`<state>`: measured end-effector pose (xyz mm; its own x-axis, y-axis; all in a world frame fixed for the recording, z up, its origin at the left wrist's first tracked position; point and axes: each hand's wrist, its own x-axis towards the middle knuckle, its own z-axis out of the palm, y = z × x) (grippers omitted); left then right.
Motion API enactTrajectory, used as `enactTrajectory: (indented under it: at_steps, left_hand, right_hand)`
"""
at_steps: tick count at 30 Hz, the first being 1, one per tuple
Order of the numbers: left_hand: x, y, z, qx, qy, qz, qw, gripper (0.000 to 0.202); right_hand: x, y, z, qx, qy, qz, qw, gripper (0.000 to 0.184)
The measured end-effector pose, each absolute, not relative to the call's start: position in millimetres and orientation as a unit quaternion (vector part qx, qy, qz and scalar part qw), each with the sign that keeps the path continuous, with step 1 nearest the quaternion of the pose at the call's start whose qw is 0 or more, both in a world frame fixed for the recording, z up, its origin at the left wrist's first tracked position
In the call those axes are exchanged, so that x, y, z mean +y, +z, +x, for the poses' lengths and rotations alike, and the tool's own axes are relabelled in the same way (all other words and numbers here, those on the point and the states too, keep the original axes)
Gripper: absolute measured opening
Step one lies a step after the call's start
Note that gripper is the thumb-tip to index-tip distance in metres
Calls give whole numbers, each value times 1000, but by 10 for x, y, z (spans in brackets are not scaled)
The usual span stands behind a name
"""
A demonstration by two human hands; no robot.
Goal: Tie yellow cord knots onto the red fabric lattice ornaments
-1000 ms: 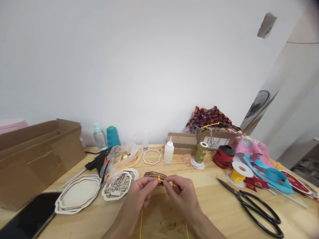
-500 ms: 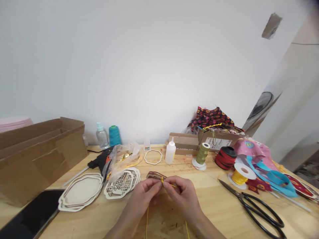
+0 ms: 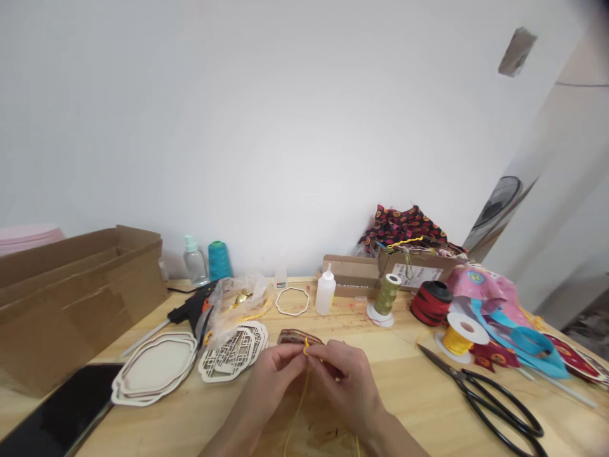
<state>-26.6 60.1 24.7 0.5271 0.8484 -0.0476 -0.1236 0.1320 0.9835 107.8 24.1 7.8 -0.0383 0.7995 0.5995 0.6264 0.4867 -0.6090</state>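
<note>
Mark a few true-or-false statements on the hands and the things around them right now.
1. The left hand and right hand both pinch a yellow cord. True.
2. The black scissors lie left of the hands. False: they lie on the table to the right.
3. A white squeeze bottle stands upright beyond the hands. True.
4. The right hand holds the yellow spool. False: it sits on the table near the scissors' tips, untouched.
</note>
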Motion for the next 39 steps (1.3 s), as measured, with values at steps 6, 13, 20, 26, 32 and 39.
enactTrajectory:
  at_steps: [6, 13, 20, 26, 32, 39]
  left_hand:
    - [548, 264, -268, 333, 394, 441, 734, 14]
    - [539, 271, -261, 325, 389, 458, 731, 16]
    - [551, 303, -263, 310, 371, 525, 700, 23]
    - [584, 295, -274, 328, 337, 592, 655, 28]
    - [622, 208, -274, 338, 327, 659, 588, 33]
    - [612, 205, -267, 361, 315, 684, 550, 32]
  right_hand:
    - [218, 96, 1084, -744, 104, -472, 461, 25]
    - [220, 86, 1085, -747, 73, -490, 442, 24]
    - [223, 72, 1074, -715, 84, -503, 479, 17]
    - [214, 100, 1074, -674, 157, -526, 494, 14]
    - [216, 104, 1057, -687, 63, -573, 441, 10]
    - [210, 93, 1022, -667, 53, -594, 446, 11]
